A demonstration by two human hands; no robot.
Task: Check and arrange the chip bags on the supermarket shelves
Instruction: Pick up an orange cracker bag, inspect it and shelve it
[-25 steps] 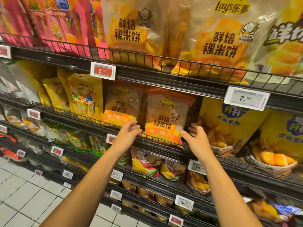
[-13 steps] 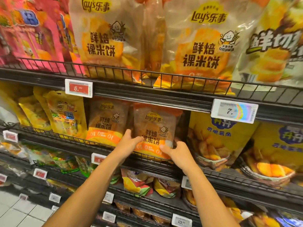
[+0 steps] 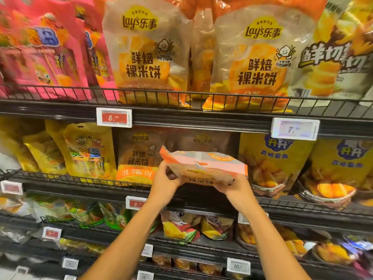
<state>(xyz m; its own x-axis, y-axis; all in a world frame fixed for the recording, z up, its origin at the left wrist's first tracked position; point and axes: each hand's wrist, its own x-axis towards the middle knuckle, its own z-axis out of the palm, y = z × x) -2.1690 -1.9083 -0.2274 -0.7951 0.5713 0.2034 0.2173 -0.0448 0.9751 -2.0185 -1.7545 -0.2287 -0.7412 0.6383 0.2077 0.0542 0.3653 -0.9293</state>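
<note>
Chip bag [image 3: 203, 168] lies tipped flat between my left hand [image 3: 164, 183] and right hand [image 3: 235, 187], both grips pinching its lower edge, just before the shelf rail [image 3: 80, 179], so I can check its back; behind stands another bag [image 3: 137, 156].

The scene is brightly and evenly lit from above. Glare is thrown off the glossy Lay's bags [image 3: 260, 57] on the top shelf. The recess under that shelf is shadowed. Motion blur is seen toward the left and lower edges, and shelf rails [image 3: 181, 118] are bowed by wide-angle distortion.
</note>
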